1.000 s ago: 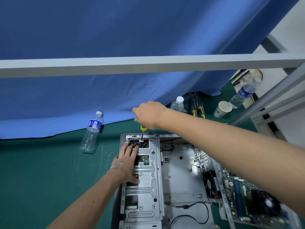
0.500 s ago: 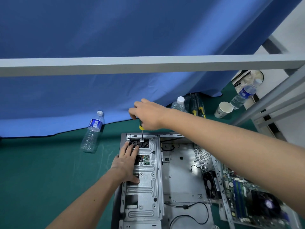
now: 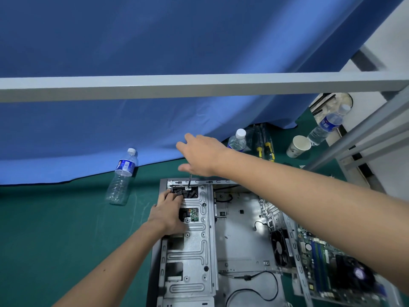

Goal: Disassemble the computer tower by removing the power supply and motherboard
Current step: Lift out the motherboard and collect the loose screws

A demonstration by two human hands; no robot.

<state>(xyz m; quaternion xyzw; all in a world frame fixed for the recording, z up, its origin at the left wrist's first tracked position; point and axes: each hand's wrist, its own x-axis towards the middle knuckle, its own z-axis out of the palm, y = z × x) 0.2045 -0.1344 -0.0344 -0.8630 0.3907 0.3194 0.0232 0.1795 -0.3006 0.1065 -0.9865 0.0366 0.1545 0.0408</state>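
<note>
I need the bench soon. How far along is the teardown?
Motherboard looks already out, lying right of the opened case. Right hand works a screwdriver at the case's far edge; left hand steadies the bracket. No power supply in view.

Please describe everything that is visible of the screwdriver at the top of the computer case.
Of the screwdriver only a thin dark metal shaft shows; the right hand hides the handle, so its colour cannot be told. The shaft stands nearly upright, leaning slightly, with its tip on a small silver tab at the far edge of the grey metal computer case. The hand's fingers look spread above it, so the grip is unclear. The left hand rests on the case just beside the tip, not touching the tool.
</note>
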